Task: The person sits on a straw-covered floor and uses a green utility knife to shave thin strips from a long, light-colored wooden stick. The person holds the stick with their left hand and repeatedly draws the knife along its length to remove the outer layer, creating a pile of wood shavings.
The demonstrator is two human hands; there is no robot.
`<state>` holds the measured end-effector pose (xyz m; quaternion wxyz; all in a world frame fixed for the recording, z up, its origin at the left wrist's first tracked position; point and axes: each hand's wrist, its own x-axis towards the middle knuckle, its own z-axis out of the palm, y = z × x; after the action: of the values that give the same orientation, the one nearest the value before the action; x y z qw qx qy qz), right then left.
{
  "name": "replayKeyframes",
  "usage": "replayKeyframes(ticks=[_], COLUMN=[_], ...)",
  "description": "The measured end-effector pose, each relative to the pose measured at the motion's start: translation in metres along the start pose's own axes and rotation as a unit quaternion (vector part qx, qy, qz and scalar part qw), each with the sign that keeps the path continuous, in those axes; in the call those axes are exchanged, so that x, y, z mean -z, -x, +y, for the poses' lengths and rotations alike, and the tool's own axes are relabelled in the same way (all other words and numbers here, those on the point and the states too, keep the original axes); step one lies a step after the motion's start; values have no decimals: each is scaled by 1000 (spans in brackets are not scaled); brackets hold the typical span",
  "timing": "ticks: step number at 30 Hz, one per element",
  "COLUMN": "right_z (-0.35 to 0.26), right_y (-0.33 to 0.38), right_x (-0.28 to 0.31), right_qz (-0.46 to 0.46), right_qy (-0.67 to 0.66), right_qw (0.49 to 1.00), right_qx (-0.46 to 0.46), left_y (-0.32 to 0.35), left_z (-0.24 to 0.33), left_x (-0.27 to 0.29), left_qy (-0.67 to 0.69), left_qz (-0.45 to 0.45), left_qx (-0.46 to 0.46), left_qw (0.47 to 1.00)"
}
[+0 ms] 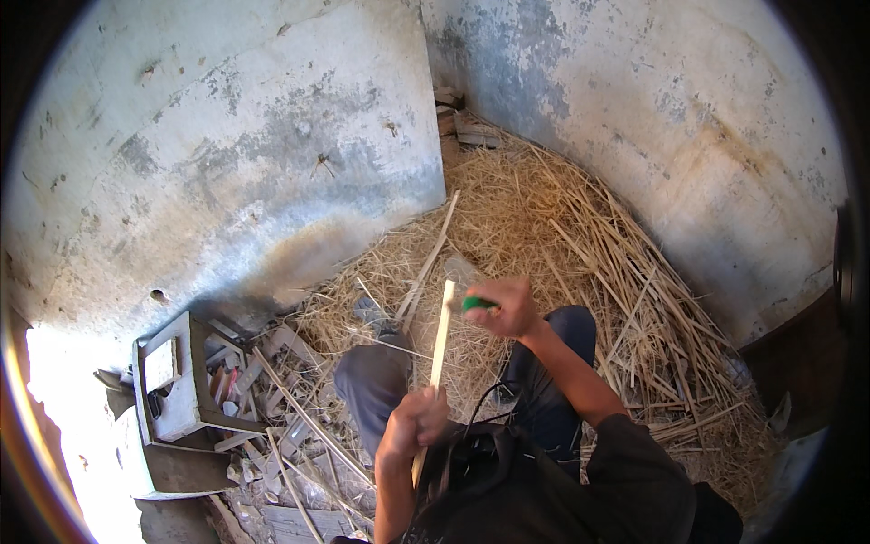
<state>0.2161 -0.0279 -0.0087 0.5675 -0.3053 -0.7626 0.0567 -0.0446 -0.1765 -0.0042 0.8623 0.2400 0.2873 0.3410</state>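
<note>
My left hand (415,422) is closed around the lower part of a pale, flat wooden strip (442,337), which stands tilted slightly right, pointing away from me. Beside the strip's upper end, my right hand (511,306) grips a green-handled tool (478,303). A blurred, greyish shape by the tool may be its blade; motion hides its form. Whether the tool touches the strip, I cannot tell. Both hands are between and above my knees.
A heap of straw and shavings (507,190) covers the floor ahead, with long thin sticks (625,272) along its right side. At left lie a worn box-like frame (186,381) and broken rubble (290,435). Stained walls (272,136) meet in the far corner.
</note>
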Motion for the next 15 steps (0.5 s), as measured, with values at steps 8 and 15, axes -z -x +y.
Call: replayKeyframes(ticks=[8, 15], right_z=[16, -6], right_y=[-10, 2], right_x=[37, 9], right_qz=[57, -76], right_qy=[-14, -38], right_qw=[986, 996], right_qx=[-156, -31], left_y=[15, -19], left_z=[-5, 6], left_x=[-15, 14], left_qy=[-68, 7], left_qz=[13, -31], left_qx=[28, -38], left_qw=[997, 999])
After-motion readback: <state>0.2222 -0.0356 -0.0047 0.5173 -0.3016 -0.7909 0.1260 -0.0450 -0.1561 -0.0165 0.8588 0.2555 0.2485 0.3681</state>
